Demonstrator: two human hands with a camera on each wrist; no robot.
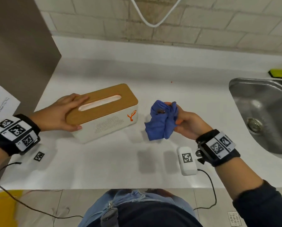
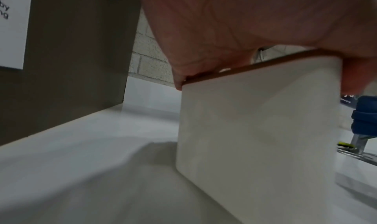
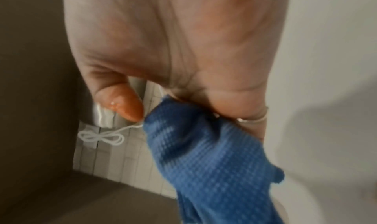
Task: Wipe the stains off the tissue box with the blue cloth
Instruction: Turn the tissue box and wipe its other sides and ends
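A white tissue box (image 1: 104, 126) with a wooden lid (image 1: 104, 104) lies on the white counter (image 1: 114, 164), angled left of centre. An orange stain (image 1: 131, 115) marks its near side by the right end. My left hand (image 1: 61, 112) grips the box's left end, fingers over the lid and thumb on the near side; the left wrist view shows the box's end face (image 2: 257, 130) under the palm. My right hand (image 1: 184, 122) holds a bunched blue cloth (image 1: 161, 122) just right of the box, above the counter. In the right wrist view the cloth (image 3: 208, 159) hangs from my fingers.
A steel sink (image 1: 266, 117) is set into the counter at the right, with a yellow-green sponge (image 1: 280, 73) behind it. A brown panel (image 1: 19, 51) rises at the left. A white tagged device (image 1: 187, 160) with a cable lies near the front edge.
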